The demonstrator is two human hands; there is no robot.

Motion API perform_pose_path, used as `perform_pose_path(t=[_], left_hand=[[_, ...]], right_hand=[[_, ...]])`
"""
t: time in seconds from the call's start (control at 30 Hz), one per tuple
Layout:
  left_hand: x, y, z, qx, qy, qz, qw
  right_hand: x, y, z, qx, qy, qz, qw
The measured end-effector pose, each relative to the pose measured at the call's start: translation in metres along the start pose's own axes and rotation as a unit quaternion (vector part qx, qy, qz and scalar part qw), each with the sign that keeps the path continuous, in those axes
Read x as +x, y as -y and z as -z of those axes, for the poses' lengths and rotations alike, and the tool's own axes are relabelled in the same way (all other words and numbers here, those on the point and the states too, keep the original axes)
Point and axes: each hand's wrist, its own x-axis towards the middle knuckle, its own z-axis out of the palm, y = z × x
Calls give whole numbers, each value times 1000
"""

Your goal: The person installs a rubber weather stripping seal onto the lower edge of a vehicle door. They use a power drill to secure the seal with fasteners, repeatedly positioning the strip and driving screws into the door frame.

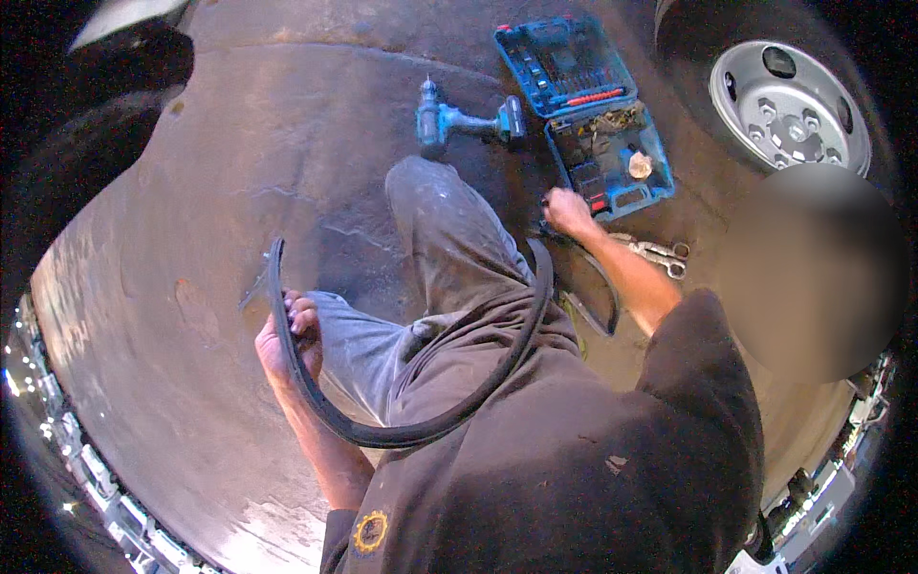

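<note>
Long, curved black rubber-like strip (392,438) bows U-shaped across lap, left hand (290,337) gripping near one end. Other end nearer right hand (571,210), bodyward of it; right grip curled by blue plastic tool case (634,200), contents unclear.

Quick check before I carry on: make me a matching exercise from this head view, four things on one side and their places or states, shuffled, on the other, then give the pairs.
Column one
1. Cordless drill
2. Blue tool case
3. Left hand
4. Silver wheel

Column two
A. Lying open
B. Closed on a curved black strip
C. At the upper right of the view
D. Just left of the blue tool case

Right pairs
1-D, 2-A, 3-B, 4-C
</note>
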Motion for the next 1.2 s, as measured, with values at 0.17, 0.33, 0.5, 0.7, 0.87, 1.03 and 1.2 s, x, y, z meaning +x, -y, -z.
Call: perform_pose_path(t=[0.17,0.33,0.5,0.7,0.87,1.03,1.2], left_hand=[[10,14,-9,-107,57,21,992],[-7,-22,-28,-56,139,-106,983],[-18,-62,-25,160,108,-316,929],[-19,-21,-62,183,-72,-440,876],[-32,-10,-55,149,91,-443,880],[-57,13,-47,180,109,-472,856],[-71,23,-63,217,109,-541,805]], right_hand=[[-24,18,-4,93,-16,-211,973],[-26,43,-16,95,-39,-233,967],[-7,26,-37,81,-72,-167,980],[-20,34,10,224,-191,-72,953],[-56,168,161,435,-224,100,866],[-179,329,252,390,-118,467,785],[-196,424,282,135,-186,678,698]])
